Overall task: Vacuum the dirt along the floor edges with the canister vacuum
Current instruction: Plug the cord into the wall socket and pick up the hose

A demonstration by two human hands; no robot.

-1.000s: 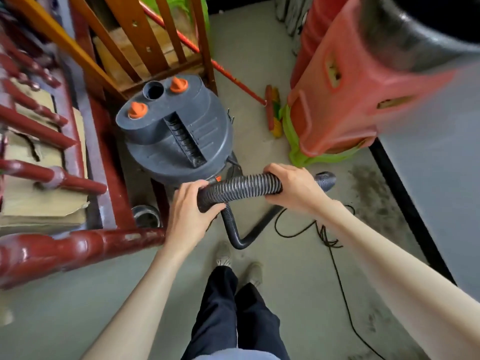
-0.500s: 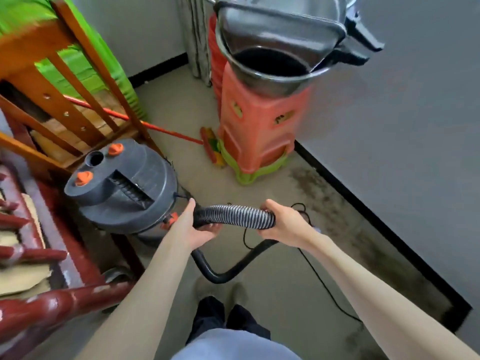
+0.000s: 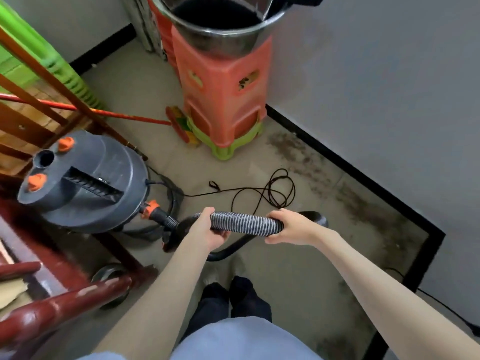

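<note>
A dark grey canister vacuum (image 3: 88, 183) with orange knobs stands at the left on the floor. Its ribbed hose (image 3: 244, 223) runs from an orange coupling (image 3: 152, 207) to the right. My left hand (image 3: 207, 231) grips the hose near the canister end. My right hand (image 3: 293, 227) grips it farther along, and the black nozzle end (image 3: 318, 216) shows just beyond that hand. Dark dirt (image 3: 324, 178) lies along the black skirting (image 3: 345, 165) of the right wall.
A stack of orange and green plastic stools (image 3: 223, 105) with a metal pot (image 3: 220, 24) on top stands ahead by the wall. A red-handled broom (image 3: 104, 113) lies to the left. A black cord (image 3: 272, 193) loops on the floor. Wooden furniture (image 3: 39, 307) crowds the left.
My view has swung right and up, bringing the wall, skirting and dirt into sight. Both hands keep hold of the hose, now held farther right of the canister.
</note>
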